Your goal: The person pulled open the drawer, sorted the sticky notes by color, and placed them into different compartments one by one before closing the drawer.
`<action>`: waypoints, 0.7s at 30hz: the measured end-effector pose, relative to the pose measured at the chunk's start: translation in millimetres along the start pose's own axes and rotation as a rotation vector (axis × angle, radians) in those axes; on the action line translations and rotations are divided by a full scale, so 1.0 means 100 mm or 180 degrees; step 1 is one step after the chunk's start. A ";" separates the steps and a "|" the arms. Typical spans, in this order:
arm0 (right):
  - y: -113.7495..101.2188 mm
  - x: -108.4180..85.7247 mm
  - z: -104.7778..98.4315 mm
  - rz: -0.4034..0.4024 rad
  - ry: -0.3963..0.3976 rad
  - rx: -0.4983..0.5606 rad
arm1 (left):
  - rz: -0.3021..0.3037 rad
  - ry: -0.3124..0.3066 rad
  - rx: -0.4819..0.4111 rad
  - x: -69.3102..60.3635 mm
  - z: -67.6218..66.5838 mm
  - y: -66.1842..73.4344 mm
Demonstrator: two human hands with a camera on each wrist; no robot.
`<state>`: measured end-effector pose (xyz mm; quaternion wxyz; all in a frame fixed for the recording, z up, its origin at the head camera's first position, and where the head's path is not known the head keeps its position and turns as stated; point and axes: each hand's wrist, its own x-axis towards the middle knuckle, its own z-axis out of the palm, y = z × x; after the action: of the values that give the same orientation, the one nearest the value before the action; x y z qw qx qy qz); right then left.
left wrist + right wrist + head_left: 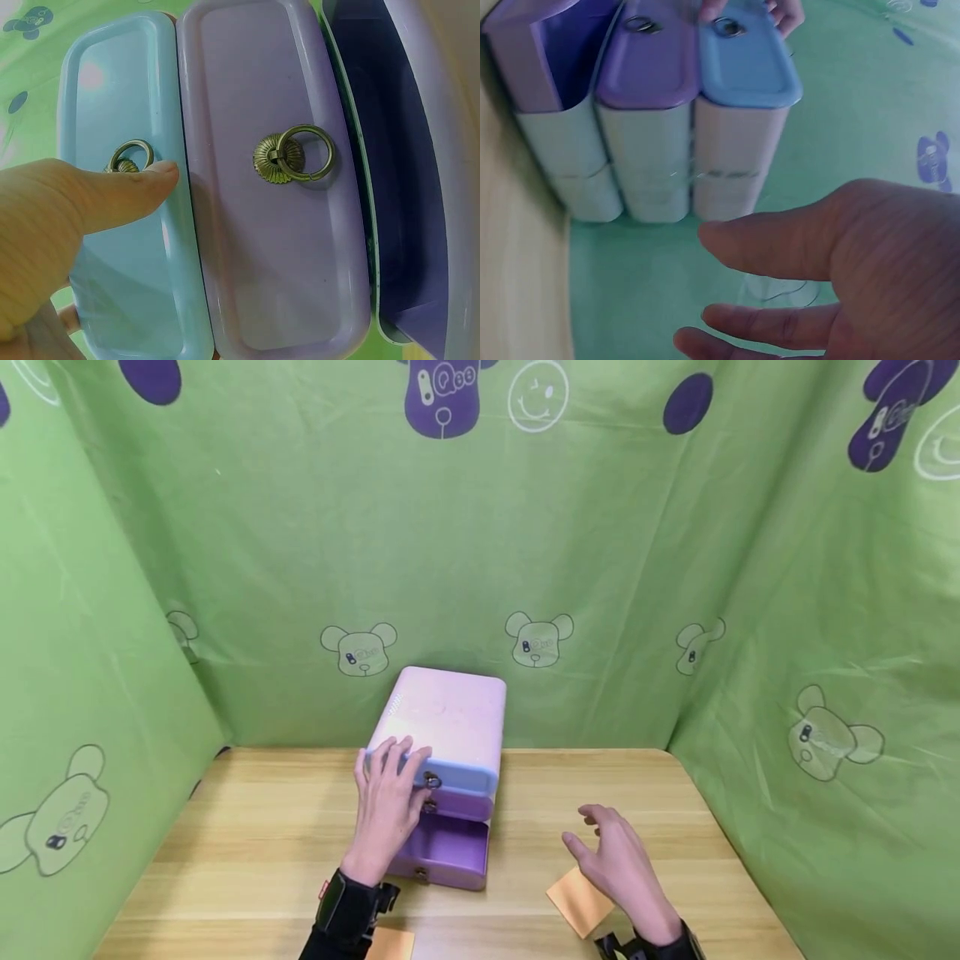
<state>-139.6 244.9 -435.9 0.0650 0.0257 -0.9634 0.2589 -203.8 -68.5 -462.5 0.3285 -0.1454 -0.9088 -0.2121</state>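
A small three-tier drawer cabinet [450, 710] with a pale pink top stands against the back curtain. Its top drawer front [465, 773] is light blue, its middle drawer [262, 247] purple; both are closed. The purple bottom drawer [457, 872] is pulled out, and its visible inside looks bare. My left hand [386, 802] rests its fingers on the cabinet's top front edge. Its thumb lies straight across the blue front beside the brass ring pull [133, 152]. To the right, my right hand [618, 864] hovers over the table with relaxed fingers, holding nothing.
An orange paper square [577, 902] lies partly under my right hand. Another orange square [392, 943] shows at the bottom edge, near the left wrist. Green patterned curtain [585, 527] encloses the wooden table [247, 843] at the back and both sides.
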 end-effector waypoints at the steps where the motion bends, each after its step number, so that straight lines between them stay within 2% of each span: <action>1: 0.03 0.00 0.01 0.0042 -0.0036 -0.0005 | -0.0003 -0.0004 0.0000 0.00 0.00 0.00; 15: 0.51 0.07 0.24 0.0528 -0.0560 -0.0107 | 0.0004 0.0037 0.0028 0.01 0.00 0.01; 21: 0.65 0.08 0.37 0.0793 -0.0933 -0.0226 | 0.0018 0.0044 0.0043 0.00 0.00 0.00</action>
<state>-157.2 282.7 -498.5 -0.1077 -0.0586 -0.9668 0.2243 -204.0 -68.1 -462.6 0.3364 -0.1443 -0.9075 -0.2061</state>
